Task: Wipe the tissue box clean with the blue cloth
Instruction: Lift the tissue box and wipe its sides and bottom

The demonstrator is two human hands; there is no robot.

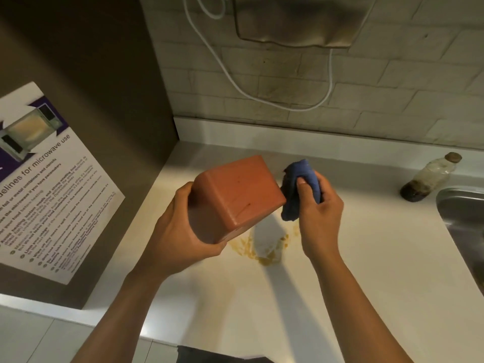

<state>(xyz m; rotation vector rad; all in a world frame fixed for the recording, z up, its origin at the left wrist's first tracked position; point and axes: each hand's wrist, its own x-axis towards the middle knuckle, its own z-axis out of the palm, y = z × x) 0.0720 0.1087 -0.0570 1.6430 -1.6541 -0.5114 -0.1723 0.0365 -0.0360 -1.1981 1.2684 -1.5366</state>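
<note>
Left hand (180, 229) grips tilted tissue box (235, 197) mid-frame; right hand (318, 213) clutches bunched blue cloth (301, 184), seemingly touching its right side.

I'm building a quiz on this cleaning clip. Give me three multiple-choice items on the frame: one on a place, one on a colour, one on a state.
1. Where is the bottle?
A. On the counter beside the sink
B. In the left hand
C. On top of the tissue box

2. What colour is the tissue box?
A. White
B. Reddish-brown
C. Green

3. What is the state of the tissue box?
A. Flat on the counter
B. Lifted and tilted in the left hand
C. Lying in the sink

Answers:
1. A: it stands on the counter just left of the sink.
2. B: its faces are reddish-brown, unlike the blue cloth.
3. B: the left hand holds it off the counter while the right hand presses the cloth to its side.
</note>
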